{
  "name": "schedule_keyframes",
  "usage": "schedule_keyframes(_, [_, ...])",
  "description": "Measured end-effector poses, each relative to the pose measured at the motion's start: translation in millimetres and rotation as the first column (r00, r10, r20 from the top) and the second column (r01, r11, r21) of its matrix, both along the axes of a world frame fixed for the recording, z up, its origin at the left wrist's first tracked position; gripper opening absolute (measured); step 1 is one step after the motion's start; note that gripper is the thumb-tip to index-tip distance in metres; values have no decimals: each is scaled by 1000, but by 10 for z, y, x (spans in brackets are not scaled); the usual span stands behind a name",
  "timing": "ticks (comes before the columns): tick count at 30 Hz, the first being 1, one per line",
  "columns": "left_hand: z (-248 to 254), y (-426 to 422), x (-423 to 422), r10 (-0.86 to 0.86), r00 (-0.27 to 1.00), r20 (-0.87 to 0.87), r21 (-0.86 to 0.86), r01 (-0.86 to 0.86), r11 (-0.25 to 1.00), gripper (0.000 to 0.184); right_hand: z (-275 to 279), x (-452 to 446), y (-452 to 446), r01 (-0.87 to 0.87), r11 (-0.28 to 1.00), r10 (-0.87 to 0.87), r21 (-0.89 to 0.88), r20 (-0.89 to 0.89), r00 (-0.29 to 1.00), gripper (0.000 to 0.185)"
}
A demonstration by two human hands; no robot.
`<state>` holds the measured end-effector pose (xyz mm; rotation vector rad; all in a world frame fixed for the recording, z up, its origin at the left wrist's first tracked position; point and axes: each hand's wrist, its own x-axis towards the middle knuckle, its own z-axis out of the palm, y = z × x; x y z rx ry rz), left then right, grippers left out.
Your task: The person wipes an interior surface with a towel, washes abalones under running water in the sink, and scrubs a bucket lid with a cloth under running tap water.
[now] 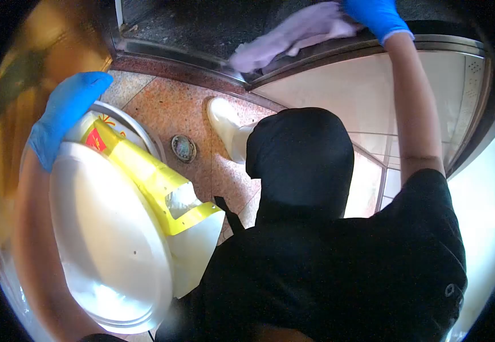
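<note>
My right hand (375,17), in a blue glove, is at the top of the view and grips a pale purple cloth (301,34). The cloth lies across a dark, smeared surface (190,25) behind a metal-edged frame. At the left, my left hand (68,114), also in a blue glove, has its fingers stretched out close together. It reaches past the far end of a large white round container or lid (110,228) and a yellow-and-white plastic package (145,171). Whether the fingertips press on something beneath is hidden. My left forearm runs along the container's outer side.
A round floor drain (183,148) sits in the speckled reddish floor tiles (173,102). A white shoe or boot (224,122) stands near the frame's sill. Beside the yellow package shows another round white rim (150,137). Pale panels (338,91) line the right side below the curved metal edge.
</note>
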<state>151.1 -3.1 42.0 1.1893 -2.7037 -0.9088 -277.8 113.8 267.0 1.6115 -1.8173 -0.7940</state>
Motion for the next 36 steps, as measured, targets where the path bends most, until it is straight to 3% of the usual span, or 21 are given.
schedule_keyframes(3, [-46,-7,48,-46,996,-71,-60,42,997,47,-277,-302,61,35,999,-38,-28,-123,992,23])
schedule_keyframes(5, [-3,-19,17,-15,1000,9,26,15,1000,49,-567,-304,24,48,972,-43,230,-26,999,24])
schedule_keyframes(7, [128,31,-5,66,997,42,168,-72,983,50,-1175,-547,-85,16,972,-6,235,-40,999,24])
schedule_keyframes(9, [136,34,11,101,990,101,138,-115,984,51,-1757,-765,-200,-67,929,5,365,167,986,24])
schedule_keyframes(13, [100,-12,-24,100,980,172,240,-140,961,52,-2739,-752,-322,-63,932,-19,356,222,975,27])
schedule_keyframes(15, [-1,-30,33,123,992,-31,261,-111,959,51,-3130,-740,-330,-43,904,-133,425,375,918,33])
schedule_keyframes(16, [41,-51,14,121,991,55,277,-132,952,50,-3508,-972,-343,-228,892,102,390,317,943,36])
schedule_keyframes(17, [42,-69,10,113,991,73,278,-129,952,50,-3618,-1030,-358,-228,892,94,390,334,938,36])
schedule_keyframes(19, [54,-59,18,74,997,27,271,-79,959,49,-3709,-1086,-309,-471,872,388,133,401,830,34])
schedule_keyframes(20, [54,-65,24,63,997,35,271,-70,960,49,-3270,-647,-285,-173,866,-17,469,373,928,30])
schedule_keyframes(21, [45,-73,40,49,999,10,262,-50,964,50,-3044,-401,-158,-169,870,-18,462,374,927,30])
schedule_keyframes(23, [48,-71,43,36,999,-14,255,-32,966,51,-2802,-123,4,-323,755,85,571,402,911,28])
schedule_keyframes(24, [62,-61,37,41,999,-14,264,-36,964,51,-3005,-158,118,-394,747,167,536,422,891,31])
schedule_keyframes(25, [77,-48,43,48,999,-10,272,-43,961,51,-3539,-387,304,-526,800,306,288,558,771,37])
schedule_keyframes(27, [86,-29,44,67,998,10,280,-67,958,52,-2931,232,541,-242,909,-142,341,796,589,33])
schedule_keyframes(29, [55,-54,46,87,996,20,284,-89,955,52,-3004,310,716,-421,613,53,669,496,867,29])
schedule_keyframes(30, [36,-58,44,81,997,10,273,-80,959,53,-3025,327,698,-425,614,55,666,501,864,29])
schedule_keyframes(35, [93,-23,46,83,996,38,264,-90,960,52,-3247,563,422,-489,202,-176,848,523,834,21])
schedule_keyframes(36, [86,-16,41,94,995,17,292,-94,952,51,-3213,818,344,-538,334,-69,774,589,805,31])
